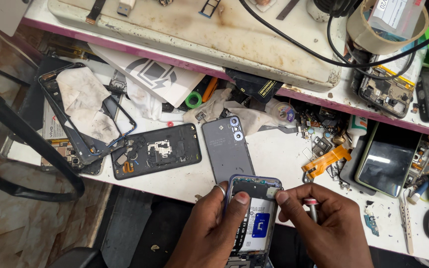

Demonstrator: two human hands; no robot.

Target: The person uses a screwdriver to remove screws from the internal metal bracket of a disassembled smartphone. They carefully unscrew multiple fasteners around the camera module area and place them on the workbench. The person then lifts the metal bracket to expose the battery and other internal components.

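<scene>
Gripping the opened phone (252, 218) at the bench's near edge, the left hand (214, 226) wrapped its side, thumb on the frame, while the right hand (323, 223) pinched the top corner (a screwdriver (313, 208) tucked in its fingers). A blue square label (261, 226) sat on the white battery; the grey back cover (227, 149) lay just beyond.

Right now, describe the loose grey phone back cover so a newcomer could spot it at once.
On the white workbench, look just beyond the left hand and the right hand holding the opened phone. The grey back cover lies flat there. Unlike the black inner frame beside it, it is smooth, with camera rings at one corner.
</scene>
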